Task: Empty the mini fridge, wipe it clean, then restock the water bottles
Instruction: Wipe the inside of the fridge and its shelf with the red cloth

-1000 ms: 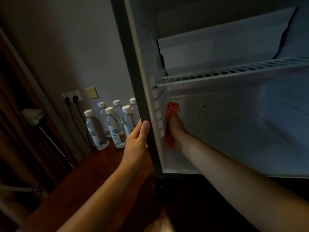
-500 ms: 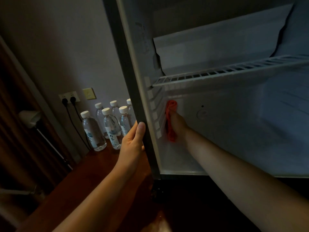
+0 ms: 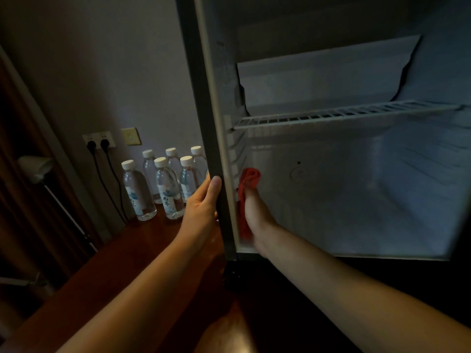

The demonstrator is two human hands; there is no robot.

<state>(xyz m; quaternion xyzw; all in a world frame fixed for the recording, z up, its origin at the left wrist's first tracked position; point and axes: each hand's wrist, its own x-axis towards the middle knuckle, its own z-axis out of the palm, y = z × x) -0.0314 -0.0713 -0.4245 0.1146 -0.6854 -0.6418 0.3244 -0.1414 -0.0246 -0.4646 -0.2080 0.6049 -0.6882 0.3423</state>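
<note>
wall [image 3: 76,59]: plain and pale, pretty dim, seen on the left side
double outlet [image 3: 99,140]: mounted low on the wall, two black plugs stuck in it
cords [image 3: 109,184]: two black ones, hung down from the plugs toward the desk and lost in the shadow
yellowish plate [image 3: 131,136]: fixed to the wall just beside the outlet, on its right; too dim to tell what it is
desk [image 3: 84,284]: reddish-brown wood, a bit glossy, butted up to the wall
lamp [image 3: 35,166]: pale shade on a thin metal pole, seen at the far left near the wood panelling
</note>
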